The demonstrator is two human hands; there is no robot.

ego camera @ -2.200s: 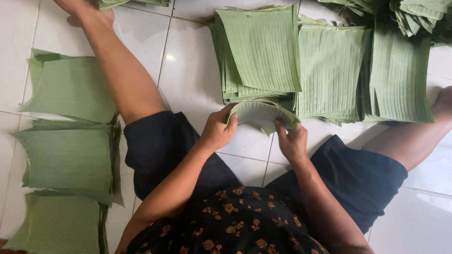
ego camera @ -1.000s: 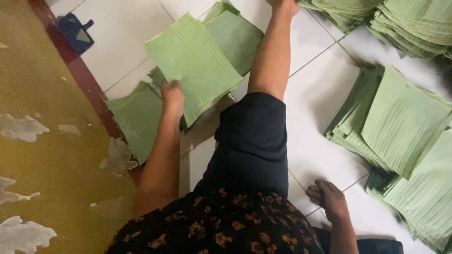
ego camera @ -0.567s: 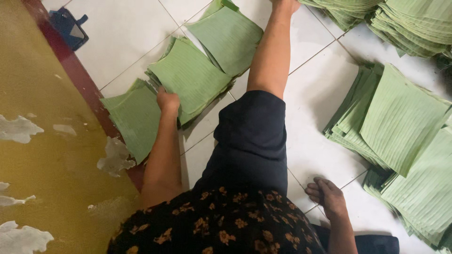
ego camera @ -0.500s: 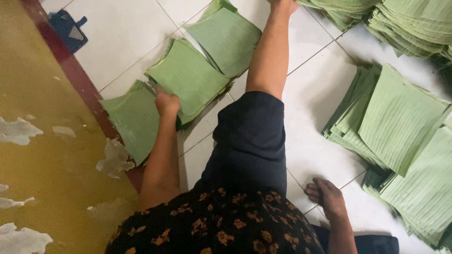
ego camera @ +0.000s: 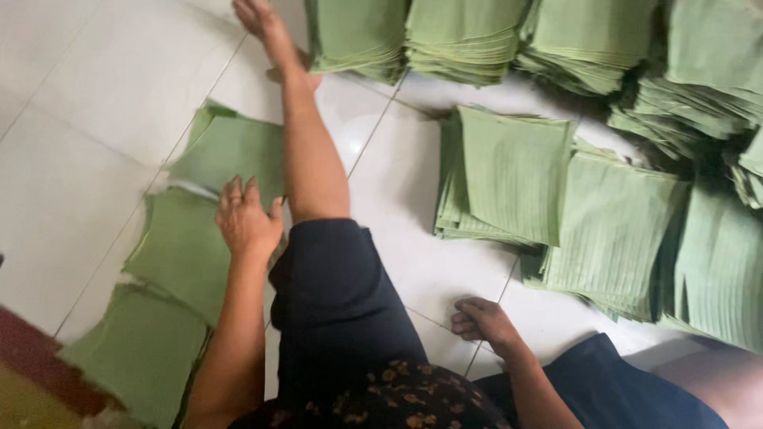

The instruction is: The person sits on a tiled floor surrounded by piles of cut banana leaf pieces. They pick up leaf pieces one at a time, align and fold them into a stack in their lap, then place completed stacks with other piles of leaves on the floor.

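Observation:
I sit on a white tiled floor [ego camera: 87,119] with my left leg [ego camera: 314,159] stretched out. My left hand [ego camera: 246,218] lies flat, fingers apart, on the edge of the middle pile of square green leaf sheets [ego camera: 179,246] to the left of that leg. A second leaf pile [ego camera: 230,147] lies just beyond it and a third [ego camera: 139,349] nearer to me. My right hand [ego camera: 485,322] rests on the floor between my legs, fingers curled under, with nothing in it. To its right lie more leaf piles [ego camera: 513,171].
Thick stacks of the same green sheets [ego camera: 469,36] line the far side, and overlapping piles [ego camera: 612,226] fill the right. My bare foot [ego camera: 258,16] reaches the far stacks. A dark red floor edge [ego camera: 32,357] shows at bottom left.
My left hand laid a leaf sheet on the middle left pile and now rests flat on it. The view has swung right. My right hand has stayed on the floor.

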